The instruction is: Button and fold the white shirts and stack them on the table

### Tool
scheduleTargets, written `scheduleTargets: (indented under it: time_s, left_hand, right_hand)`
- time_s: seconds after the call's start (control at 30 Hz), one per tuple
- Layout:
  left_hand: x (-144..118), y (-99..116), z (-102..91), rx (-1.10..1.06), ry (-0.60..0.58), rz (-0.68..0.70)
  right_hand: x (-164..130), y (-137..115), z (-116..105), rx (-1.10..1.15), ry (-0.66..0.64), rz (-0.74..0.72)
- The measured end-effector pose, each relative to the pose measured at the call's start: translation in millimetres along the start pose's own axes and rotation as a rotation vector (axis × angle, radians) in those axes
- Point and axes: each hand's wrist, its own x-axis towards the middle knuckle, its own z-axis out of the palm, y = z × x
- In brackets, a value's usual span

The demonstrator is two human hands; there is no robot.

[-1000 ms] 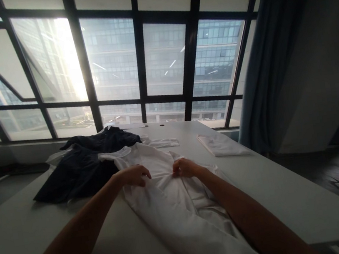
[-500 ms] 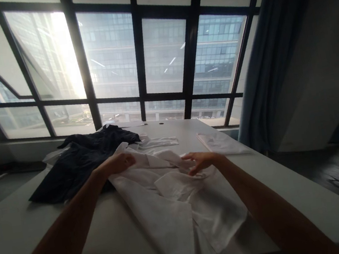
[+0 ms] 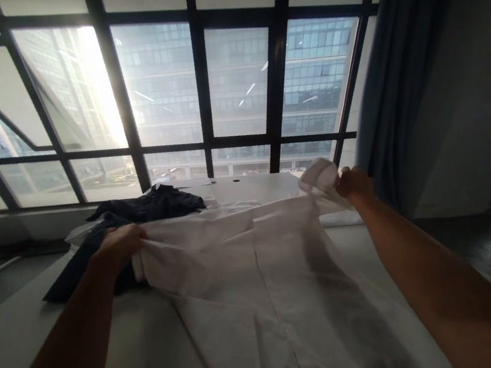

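The white shirt [image 3: 257, 267] now hangs stretched wide from the near edge of the surface [image 3: 151, 355] upward. Half a second ago both hands were close together; now the left hand [image 3: 119, 244] and right hand [image 3: 355, 184] are well apart, fingers closed on its top corners. Farther, a dark garment [image 3: 140, 214] lies at the far left.

Room: daylight is coming through the far window [image 3: 213, 85].
A dark curtain [image 3: 397, 65] is hanging right; grey table [image 3: 160, 354] near.

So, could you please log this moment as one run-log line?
left hand: grips white garment edge | right hand: grips other edge, raised | garment: stretched over table | dark garment: behind
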Motion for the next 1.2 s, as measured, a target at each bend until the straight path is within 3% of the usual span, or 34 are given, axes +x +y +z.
scheduleTargets:
  time_s: [0.07,0.1,0.17,0.2,0.23,0.33,0.4,0.5,0.6,0.7,0.83,0.93,1.07,1.2]
  left_hand:
    - [-1,-1,-5.2,0.028,0.392,-0.068]
    - [-1,5,-5.6,0.039,0.526,-0.053]
    - [0,32,-0.8,0.063,0.609,0.048]
    - [1,51,4.9,0.072,0.576,0.125]
    - [2,72,13.2,0.065,0.526,0.203]
    - [5,136,49.7,-0.048,0.215,0.513]
    - [6,165,76.7,-0.047,0.126,0.675]
    - [8,179,103.2,-0.011,-0.105,0.842]
    - [9,176,105.4,-0.015,-0.253,0.919]
    - [9,179,97.3,-0.023,-0.265,0.86]
    - [14,195,101.8,-0.143,-0.089,0.52]
    - [23,206,114.7,-0.243,-0.061,0.388]
    - [32,215,125.6,-0.291,-0.055,0.369]
    - [25,218,130.0,-0.291,-0.026,0.41]
  right_hand:
    - [-8,0,7,-0.113,0.054,0.056]
    - [-15,-7,12,-0.132,0.008,0.009]
    - [-34,-33,26,-0.062,-0.125,-0.147]
    - [-45,-51,33,0.011,-0.278,-0.247]
    - [-57,-70,40,0.043,-0.349,-0.299]
    - [-93,-126,59,0.114,-0.479,-0.451]
    - [-115,-152,69,0.123,-0.565,-0.509]
    - [-142,-168,83,0.014,-0.644,-0.503]
    - [-155,-171,94,-0.06,-0.617,-0.456]
    - [-158,-175,100,-0.038,-0.622,-0.452]
    - [-157,-180,105,0.146,-0.574,-0.445]
    - [-157,-175,110,0.259,-0.539,-0.423]
    - [-157,-165,116,0.15,-0.558,-0.37]
    - [-159,-164,119,0.062,-0.561,-0.435]
